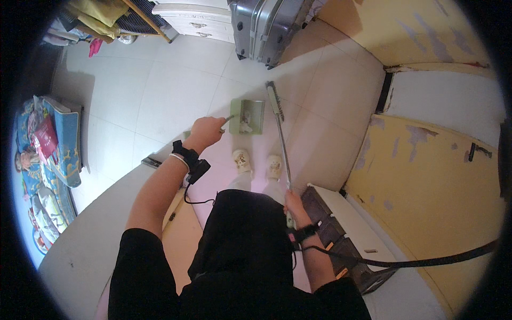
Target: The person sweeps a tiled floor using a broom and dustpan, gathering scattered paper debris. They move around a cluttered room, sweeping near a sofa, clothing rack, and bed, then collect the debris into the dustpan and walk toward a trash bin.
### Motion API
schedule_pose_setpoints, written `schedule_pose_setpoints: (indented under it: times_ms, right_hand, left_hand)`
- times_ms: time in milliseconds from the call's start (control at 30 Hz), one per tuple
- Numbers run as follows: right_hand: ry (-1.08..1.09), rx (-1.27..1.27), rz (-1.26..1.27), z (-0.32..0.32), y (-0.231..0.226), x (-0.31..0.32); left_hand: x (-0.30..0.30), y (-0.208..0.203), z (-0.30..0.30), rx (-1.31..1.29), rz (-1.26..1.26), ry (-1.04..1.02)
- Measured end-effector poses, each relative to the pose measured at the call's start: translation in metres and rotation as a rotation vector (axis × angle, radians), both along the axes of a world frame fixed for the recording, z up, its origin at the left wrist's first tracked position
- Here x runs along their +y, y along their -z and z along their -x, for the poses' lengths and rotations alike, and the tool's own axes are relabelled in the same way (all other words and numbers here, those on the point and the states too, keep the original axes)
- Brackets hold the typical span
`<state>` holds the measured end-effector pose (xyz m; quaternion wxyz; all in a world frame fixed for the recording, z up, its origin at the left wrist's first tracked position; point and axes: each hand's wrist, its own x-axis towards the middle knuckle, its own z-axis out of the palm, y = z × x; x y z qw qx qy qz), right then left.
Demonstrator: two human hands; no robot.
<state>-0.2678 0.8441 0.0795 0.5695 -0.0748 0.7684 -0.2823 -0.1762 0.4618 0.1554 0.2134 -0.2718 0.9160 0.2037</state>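
My left hand (207,133) is closed around the handle of a green dustpan (256,120). Some light-coloured debris (246,122) shows in the pan, which is ahead of my feet. Lower right, my right hand (294,205) grips the long metal handle of a broom (282,144). The handle slants up and away from me. Its narrow bristled head (274,98) is just right of the dustpan and apart from it. From this view I cannot tell whether the bristles touch the floor.
A grey suitcase (266,26) and white drawers (194,22) stand at the far side. A bed with blue bedding (61,144) is at the left. Peeling yellow doors (426,176) line the right. A dark storage unit (341,229) sits near my right arm, where a black cable (405,263) runs.
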Motion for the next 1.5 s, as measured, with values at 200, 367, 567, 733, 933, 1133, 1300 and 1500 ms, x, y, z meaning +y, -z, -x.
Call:
schedule_pose_setpoints:
  times_ms: [200,367,567,733,933,1133,1300,1500]
  right_hand:
    - [0.197,-0.278,-0.107,0.012,0.011,-0.031]
    - [0.178,-0.215,-0.189,0.032,-0.022,-0.003]
    - [0.106,-0.142,0.024,0.014,0.017,-0.02]
    - [0.269,-0.392,-0.162,0.039,-0.019,0.001]
    - [0.332,-0.194,-0.219,0.054,-0.06,0.056]
    - [0.249,-0.07,-0.334,0.026,-0.01,0.061]
    - [-0.007,-0.118,-0.107,-0.035,0.01,0.014]
    - [0.212,-0.605,-0.079,-0.051,-0.009,-0.036]
  left_hand:
    - [0.003,0.001,-0.002,-0.017,-0.003,-0.028]
    - [0.003,0.0,0.0,-0.031,0.032,-0.007]
    - [0.005,-0.002,0.0,-0.065,0.029,-0.01]
    - [0.002,-0.003,-0.003,-0.059,0.026,-0.012]
    - [-0.002,-0.01,-0.019,-0.119,0.026,-0.003]
    - [0.003,-0.013,-0.062,-0.211,0.079,0.194]
    - [0.006,-0.006,-0.083,-0.197,0.083,0.131]
    - [-0.003,-0.004,-0.079,-0.155,0.11,0.088]
